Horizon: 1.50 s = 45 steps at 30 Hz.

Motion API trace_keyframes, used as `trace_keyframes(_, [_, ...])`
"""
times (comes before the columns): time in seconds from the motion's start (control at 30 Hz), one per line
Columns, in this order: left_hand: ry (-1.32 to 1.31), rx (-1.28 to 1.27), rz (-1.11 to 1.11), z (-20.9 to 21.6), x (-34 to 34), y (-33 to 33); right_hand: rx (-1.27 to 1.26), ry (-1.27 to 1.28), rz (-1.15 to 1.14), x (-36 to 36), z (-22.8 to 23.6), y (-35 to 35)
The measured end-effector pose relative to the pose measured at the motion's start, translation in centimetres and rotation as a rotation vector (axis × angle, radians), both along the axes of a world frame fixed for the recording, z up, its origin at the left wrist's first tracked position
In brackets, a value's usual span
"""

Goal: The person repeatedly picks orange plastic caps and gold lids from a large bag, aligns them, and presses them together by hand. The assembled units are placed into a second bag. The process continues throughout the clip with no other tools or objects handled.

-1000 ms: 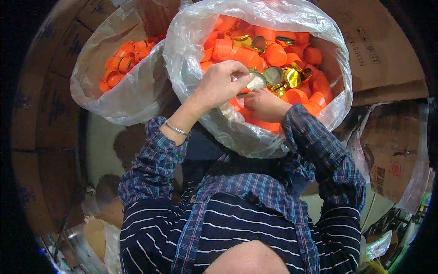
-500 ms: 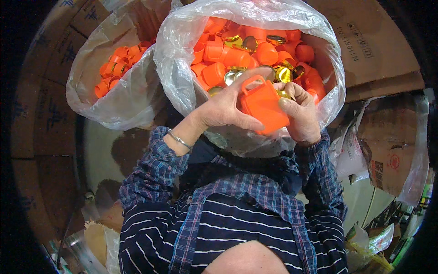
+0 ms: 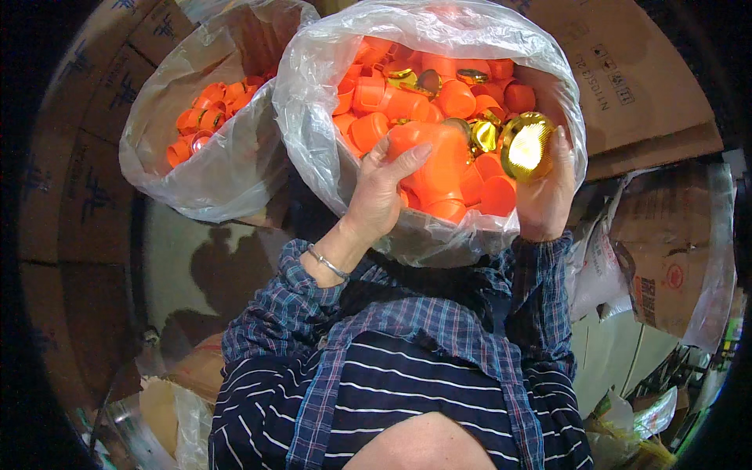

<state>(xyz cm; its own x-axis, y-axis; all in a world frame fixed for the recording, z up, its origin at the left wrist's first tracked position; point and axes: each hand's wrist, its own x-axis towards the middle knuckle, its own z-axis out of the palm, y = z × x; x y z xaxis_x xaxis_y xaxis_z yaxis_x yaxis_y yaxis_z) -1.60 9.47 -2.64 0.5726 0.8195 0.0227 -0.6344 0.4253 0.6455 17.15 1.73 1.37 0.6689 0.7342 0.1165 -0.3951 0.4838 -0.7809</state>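
My left hand [image 3: 377, 194] is closed on an orange plastic cup-like piece [image 3: 435, 160], its thumb lying across the near side. To the right, my right hand [image 3: 547, 196] grips a shiny gold round lid [image 3: 526, 149] by its edge, with most of the fingers hidden behind it. A gap separates the lid from the orange piece. Both hands are over a large bag lined with clear plastic [image 3: 313, 102], heaped with orange plastic cups [image 3: 457, 99] and several gold lids [image 3: 484, 136].
A second plastic-lined bag [image 3: 160, 172] at the left holds more small orange pieces [image 3: 205, 110]. Cardboard boxes [image 3: 86, 164] line the left side. A cardboard flap [image 3: 634, 102] rises at the right, above another torn carton [image 3: 666, 251].
My right hand has moved up and right, away from the orange piece, and now shows the gold lid's face. My left hand has turned the orange piece, so its loop no longer shows.
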Motion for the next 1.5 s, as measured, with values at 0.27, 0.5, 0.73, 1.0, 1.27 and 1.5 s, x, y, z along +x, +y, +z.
trace_keyframes(0.27, [-0.068, -0.076, 0.003, 0.2, 1.8, -1.8, -0.276, -0.496, -0.105, -4.8, -4.9, 1.3])
trace_keyframes(0.5, [0.028, -0.017, 0.088, 1.3, 1.7, -2.4, -0.260, -0.884, -0.089, -6.5, -3.5, 0.0])
trace_keyframes(0.73, [-0.003, -0.067, -0.079, 2.7, 0.5, -2.7, -0.007, -1.194, -0.215, -6.5, -2.5, 0.0])
trace_keyframes(1.0, [0.470, 0.964, 0.498, 0.8, 0.6, -3.6, -0.182, -0.271, 0.164, -7.1, -3.8, 1.6])
trace_keyframes(1.27, [0.221, -0.073, 0.086, 1.7, 1.5, -1.4, -0.174, -1.070, -0.196, -6.4, -3.9, 2.0])
trace_keyframes(1.5, [0.454, 0.742, 0.479, 1.1, 1.3, -3.6, -0.197, -0.239, 0.118, -7.4, -2.9, 2.0])
